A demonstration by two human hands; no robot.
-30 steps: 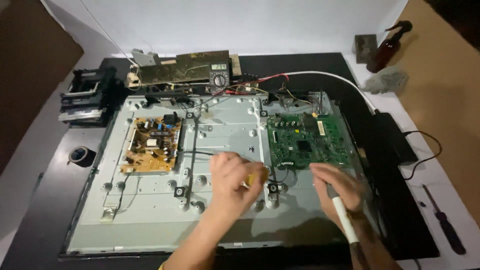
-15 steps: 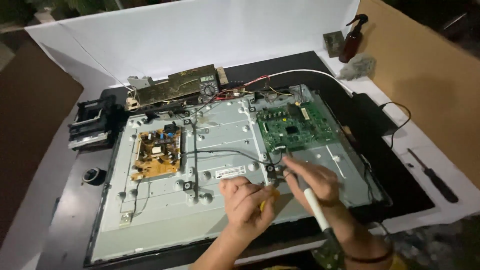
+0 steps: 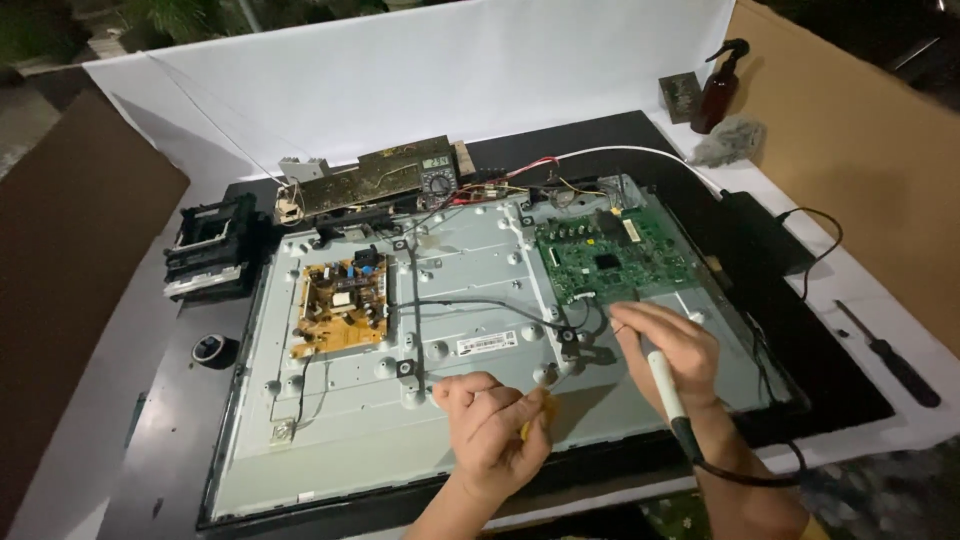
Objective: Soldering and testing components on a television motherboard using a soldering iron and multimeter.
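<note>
Right hand (image 3: 668, 345) gripped a white iron (image 3: 665, 385), tip hidden near the black cables (image 3: 500, 303) at the green board's (image 3: 615, 255) six o'clock. Left hand (image 3: 495, 425) pinched something yellow, probably solder. A slip could scorch cable insulation or bridge contacts.

spray bottle (image 3: 717, 88), screwdriver (image 3: 890, 355) — tape roll (image 3: 210, 349)

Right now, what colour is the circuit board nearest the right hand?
Green circuit board, clearest in the head view.
</note>
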